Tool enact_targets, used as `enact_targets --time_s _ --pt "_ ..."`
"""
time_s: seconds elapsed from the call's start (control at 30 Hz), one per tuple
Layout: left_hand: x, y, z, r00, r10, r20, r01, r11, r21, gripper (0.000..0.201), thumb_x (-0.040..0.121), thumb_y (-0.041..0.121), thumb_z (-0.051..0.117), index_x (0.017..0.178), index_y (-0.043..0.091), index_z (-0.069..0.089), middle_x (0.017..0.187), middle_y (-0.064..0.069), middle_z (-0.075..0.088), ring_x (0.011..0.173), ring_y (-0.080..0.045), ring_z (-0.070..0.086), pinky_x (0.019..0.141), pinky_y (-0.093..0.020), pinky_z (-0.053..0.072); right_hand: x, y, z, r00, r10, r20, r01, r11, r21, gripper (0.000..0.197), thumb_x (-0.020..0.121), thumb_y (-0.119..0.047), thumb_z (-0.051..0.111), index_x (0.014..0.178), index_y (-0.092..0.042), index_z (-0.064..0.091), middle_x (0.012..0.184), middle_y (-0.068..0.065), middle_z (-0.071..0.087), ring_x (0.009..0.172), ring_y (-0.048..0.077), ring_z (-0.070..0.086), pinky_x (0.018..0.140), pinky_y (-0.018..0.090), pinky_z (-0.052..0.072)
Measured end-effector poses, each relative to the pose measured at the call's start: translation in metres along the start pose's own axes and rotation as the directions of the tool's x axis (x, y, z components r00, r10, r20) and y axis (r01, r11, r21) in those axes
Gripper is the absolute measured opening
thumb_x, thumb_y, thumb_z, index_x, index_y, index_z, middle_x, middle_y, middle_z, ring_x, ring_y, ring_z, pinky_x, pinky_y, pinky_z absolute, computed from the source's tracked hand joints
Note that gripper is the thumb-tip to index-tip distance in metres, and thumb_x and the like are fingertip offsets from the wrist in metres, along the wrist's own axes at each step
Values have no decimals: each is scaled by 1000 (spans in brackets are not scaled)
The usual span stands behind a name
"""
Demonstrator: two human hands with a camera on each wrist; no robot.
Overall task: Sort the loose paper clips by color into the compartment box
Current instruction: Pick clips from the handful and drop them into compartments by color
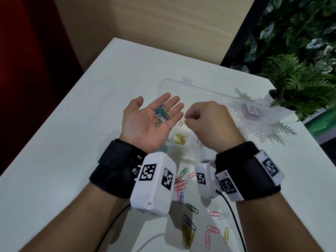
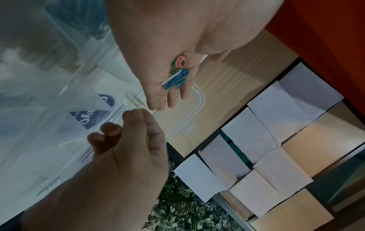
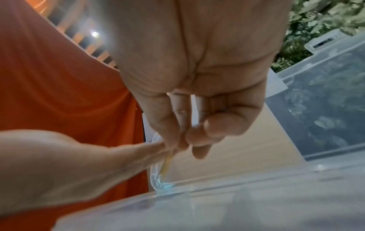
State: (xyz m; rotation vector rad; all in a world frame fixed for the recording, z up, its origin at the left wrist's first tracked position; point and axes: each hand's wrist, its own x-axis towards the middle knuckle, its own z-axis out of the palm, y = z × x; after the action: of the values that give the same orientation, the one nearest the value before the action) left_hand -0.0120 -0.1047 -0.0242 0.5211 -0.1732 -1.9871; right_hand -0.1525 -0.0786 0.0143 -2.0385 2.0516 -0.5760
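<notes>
The right hand [image 1: 209, 122] pinches a yellow clip [image 3: 166, 162] in its fingers above the compartment box [image 1: 181, 153] at frame centre; release it low over the yellow compartment. The left hand [image 1: 151, 120], fingers spread, cradles mixed clips [image 1: 161, 115].

An indoor room, perhaps an office corner: a smooth white table [image 1: 72, 160], beige wooden wall panelling [image 1: 154, 24], leafy green plant wall [image 1: 300, 42].

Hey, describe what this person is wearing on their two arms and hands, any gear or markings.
Both forearms are bare, with no sleeves or gloves. The left hand and right hand each have a wide black wrist strap carrying a white boxy camera unit with black-and-white square code markers. A black cable runs from the right wrist's unit.
</notes>
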Motion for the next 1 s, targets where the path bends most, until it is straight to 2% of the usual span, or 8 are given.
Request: enact_targets --time_s 0.1,0.17,0.3,0.53,0.67,0.77,0.83,1.0 --pt "0 -1 0 1000 -3 7 3 1000 0 61 99 40 23 127 -5 53 129 -27 56 121 -43 52 105 -48 38 1 -1 1 998 -27 -64 28 1000 10 15 85 -10 54 81 -17 67 80 -1 69 75 17 60 66 26 47" --pt "-1 -2 0 1000 2 19 -2 1000 -17 60 99 39 24 127 -5 53 128 -27 57 119 -42 53 104 -49 39 3 -4 -2 994 -63 -90 67 997 46 13 84 -12 57 82 -17 69 76 -4 68 71 14 58 63 22 43" --pt "-2 -4 2 998 -20 53 21 999 -26 59 98 39 27 127 -5 53 118 -27 61 98 -38 64 87 -42 53 5 -14 0 991 -135 2 134 986 97 10 82 -18 63 84 -21 72 73 -11 66 69 4 57 62 12 40" --pt "-6 7 2 997 -27 77 31 998 -54 62 98 41 25 129 -5 51 104 -22 61 71 -31 68 57 -32 57 12 -33 5 986 -152 71 148 987 56 12 80 -23 66 88 -17 74 85 -1 69 80 15 62 71 29 50" --pt "-6 10 0 992 -55 113 60 997 -42 65 97 43 23 137 -4 44 132 -25 53 107 -36 60 78 -42 58 19 -34 7 986 -154 68 150 987 56 7 79 -20 68 83 -15 72 77 -4 64 75 13 57 60 20 43" --pt "-6 9 0 985 -75 157 87 994 -70 63 98 41 24 137 -4 44 119 -28 59 84 -37 68 64 -39 59 20 -27 6 986 -152 72 143 982 125 7 76 -20 73 77 -14 70 62 -10 56 60 3 50 52 11 35" --pt "-4 9 0 985 -72 155 85 993 -83 61 98 39 26 134 -5 47 110 -31 63 78 -38 70 64 -42 59 20 -22 4 987 -145 69 130 974 184 9 75 -20 74 74 -15 66 59 -11 54 56 3 47 51 12 35" --pt "-4 7 -1 988 -93 124 101 994 -52 59 98 37 28 131 -8 48 133 -33 48 115 -44 56 90 -51 49 19 -11 -1 993 -99 71 74 954 291 12 80 -21 70 71 -20 62 58 -6 55 56 12 49 53 22 37"
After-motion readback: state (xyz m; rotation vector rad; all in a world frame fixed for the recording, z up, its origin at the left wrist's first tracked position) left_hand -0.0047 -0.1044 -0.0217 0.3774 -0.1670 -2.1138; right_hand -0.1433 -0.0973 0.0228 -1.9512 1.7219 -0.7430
